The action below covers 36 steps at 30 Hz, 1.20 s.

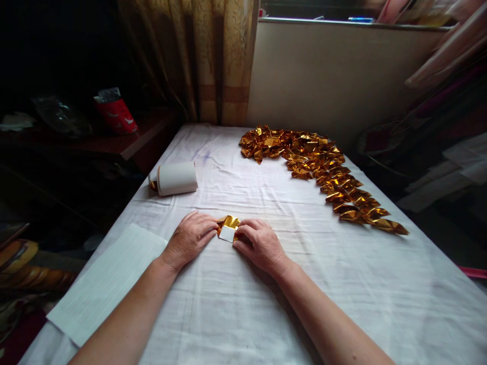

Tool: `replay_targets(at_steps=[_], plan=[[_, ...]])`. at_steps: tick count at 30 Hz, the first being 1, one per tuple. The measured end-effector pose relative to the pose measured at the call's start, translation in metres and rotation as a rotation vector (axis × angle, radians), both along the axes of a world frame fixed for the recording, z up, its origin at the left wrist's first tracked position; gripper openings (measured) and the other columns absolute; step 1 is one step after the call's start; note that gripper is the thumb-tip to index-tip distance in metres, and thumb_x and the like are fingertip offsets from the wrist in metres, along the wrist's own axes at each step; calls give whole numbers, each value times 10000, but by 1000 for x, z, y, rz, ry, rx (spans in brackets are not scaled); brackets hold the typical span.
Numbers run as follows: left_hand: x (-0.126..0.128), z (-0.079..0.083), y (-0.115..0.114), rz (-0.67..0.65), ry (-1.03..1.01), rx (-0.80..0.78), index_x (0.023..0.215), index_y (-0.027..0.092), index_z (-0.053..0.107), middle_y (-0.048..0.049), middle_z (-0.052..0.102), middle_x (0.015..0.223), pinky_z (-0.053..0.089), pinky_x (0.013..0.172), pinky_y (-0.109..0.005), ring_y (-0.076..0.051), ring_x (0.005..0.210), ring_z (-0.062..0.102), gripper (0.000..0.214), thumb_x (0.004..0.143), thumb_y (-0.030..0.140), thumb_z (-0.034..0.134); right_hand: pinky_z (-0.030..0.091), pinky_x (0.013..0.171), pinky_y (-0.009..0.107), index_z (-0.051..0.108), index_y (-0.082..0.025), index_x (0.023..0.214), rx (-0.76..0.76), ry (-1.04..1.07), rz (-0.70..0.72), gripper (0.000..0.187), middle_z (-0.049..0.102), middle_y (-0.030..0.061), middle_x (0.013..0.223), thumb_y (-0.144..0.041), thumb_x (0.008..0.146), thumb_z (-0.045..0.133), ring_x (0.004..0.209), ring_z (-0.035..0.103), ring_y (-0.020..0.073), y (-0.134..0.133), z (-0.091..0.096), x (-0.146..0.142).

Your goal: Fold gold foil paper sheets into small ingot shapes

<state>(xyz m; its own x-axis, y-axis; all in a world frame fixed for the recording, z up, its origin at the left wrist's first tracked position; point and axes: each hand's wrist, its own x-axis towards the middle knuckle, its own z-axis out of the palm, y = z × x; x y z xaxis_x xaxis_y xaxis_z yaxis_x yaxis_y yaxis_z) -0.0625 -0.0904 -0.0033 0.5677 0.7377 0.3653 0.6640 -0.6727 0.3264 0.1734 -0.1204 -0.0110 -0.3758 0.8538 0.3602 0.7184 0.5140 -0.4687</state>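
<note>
A small piece of gold foil paper (230, 223), partly folded with a white square of its back showing, lies on the white-clothed table (236, 304). My left hand (193, 235) pinches its left edge between thumb and fingers. On the opposite side, my right hand (261, 243) grips the right edge, fingertips pressed close to the cloth. Folded gold foil pieces (304, 152) form a curved, overlapping chain at the back right, apart from both hands.
A white roll (178, 178) lies on its side at the left, with gold showing at its end. Nearer me is a pale flat sheet (110, 284). A dark side table (140, 134) holds a red container (116, 112). Curtains (209, 56) hang behind.
</note>
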Motion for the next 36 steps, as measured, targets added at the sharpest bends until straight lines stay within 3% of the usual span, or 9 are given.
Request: replay_targets(at_steps=[10, 16, 27, 36], plan=[[-3, 4, -2, -8, 45, -47, 1098, 263, 681, -33, 698, 1183, 404, 1064, -455, -226, 1098, 619, 263, 861, 377, 668, 467, 825, 347, 683, -224, 953, 78, -112, 2, 135, 690, 73, 1044, -327, 925, 600, 928, 603, 213, -1, 4, -1], [2, 6, -8, 17, 83, -7, 1061, 259, 678, -23, 702, 1150, 350, 1100, -491, -220, 1057, 627, 195, 891, 343, 631, 471, 828, 340, 688, -225, 943, 113, -106, -2, 209, 698, 78, 1028, -325, 977, 507, 922, 609, 203, 0, 0, 1], [12, 3, -9, -28, 21, 77, 998, 220, 680, -34, 731, 1055, 467, 955, -375, -197, 1014, 635, 174, 958, 267, 517, 487, 823, 321, 657, -200, 910, 136, -36, -11, 230, 713, 68, 992, -263, 995, 453, 894, 627, 193, 0, -2, 3], [20, 3, -13, 57, -32, 19, 890, 204, 656, -40, 707, 886, 492, 815, -350, -195, 845, 619, 188, 957, 282, 499, 449, 752, 287, 627, -212, 836, 80, -73, -142, 269, 677, 58, 841, -296, 1000, 431, 802, 606, 189, 3, -6, 3]])
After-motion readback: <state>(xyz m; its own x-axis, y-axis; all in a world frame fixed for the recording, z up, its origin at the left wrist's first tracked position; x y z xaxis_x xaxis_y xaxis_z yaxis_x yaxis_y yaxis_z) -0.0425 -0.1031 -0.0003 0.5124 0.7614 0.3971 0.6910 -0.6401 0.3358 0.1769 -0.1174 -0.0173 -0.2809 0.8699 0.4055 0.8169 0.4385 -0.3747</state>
